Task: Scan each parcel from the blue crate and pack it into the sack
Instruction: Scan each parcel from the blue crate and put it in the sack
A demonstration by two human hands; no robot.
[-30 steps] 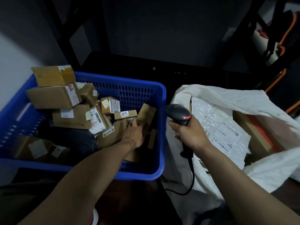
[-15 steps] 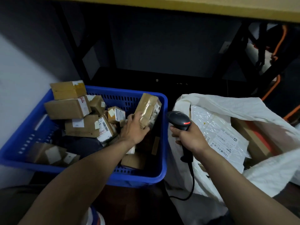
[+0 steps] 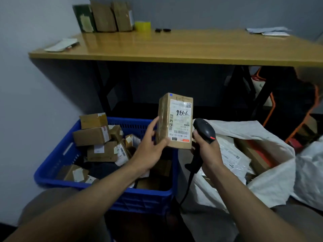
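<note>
My left hand [image 3: 150,149] grips a small brown cardboard parcel [image 3: 174,120] upright above the crate's right end, its white label with a barcode facing me. Beside it, my right hand [image 3: 206,147] holds a black handheld scanner [image 3: 204,129] by the handle, its head close to the parcel's lower right edge. The blue crate [image 3: 52,165] below left holds several more brown parcels [image 3: 91,136]. The white sack [image 3: 262,182] lies open at the right with white mailers [image 3: 232,156] and a brown box [image 3: 253,152] inside.
A wooden table [image 3: 174,48] spans the back, carrying upright boxes [image 3: 111,16], a yellow tape roll [image 3: 142,26] and papers [image 3: 267,31]. Its black legs stand behind the crate. Orange-trimmed gear [image 3: 269,105] sits under the table at the right. A second white bag [image 3: 311,168] lies at the far right.
My left hand has lifted the parcel out of the crate and turned its label toward me. My head has tilted up, bringing the tabletop into view. The scanner stays beside the parcel.
</note>
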